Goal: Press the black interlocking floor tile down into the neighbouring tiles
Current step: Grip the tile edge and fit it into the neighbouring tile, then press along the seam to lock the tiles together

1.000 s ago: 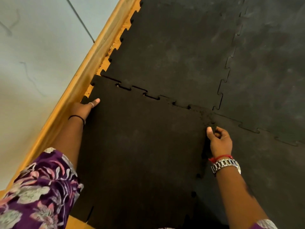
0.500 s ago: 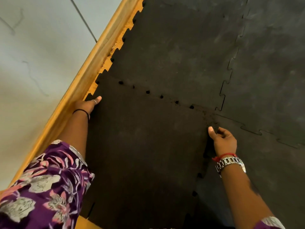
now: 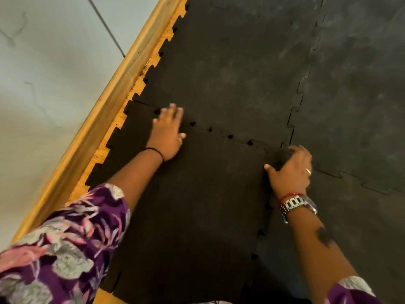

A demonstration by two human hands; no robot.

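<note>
The black interlocking floor tile [image 3: 192, 205] lies in the lower middle, its toothed far edge meeting the neighbouring tile [image 3: 230, 69] behind it. My left hand [image 3: 167, 134] rests flat, fingers spread, on the tile's far left part over that seam. My right hand [image 3: 289, 170] sits at the tile's far right corner, fingers curled over the corner where it meets the right neighbouring tile [image 3: 355, 216]. Small dark gaps show along the far seam and down the right seam.
A wooden skirting board [image 3: 122, 84] runs diagonally along the left, with a pale wall [image 3: 48, 69] beyond it. A strip of wooden floor [image 3: 103, 148] shows between the board and the tile teeth. More black tiles [image 3: 355, 73] cover the floor at right.
My left hand left the tile's left edge and moved right and forward onto the far seam, now flat. My right hand shifted forward onto the far right corner. The far seam has closed to small gaps.
</note>
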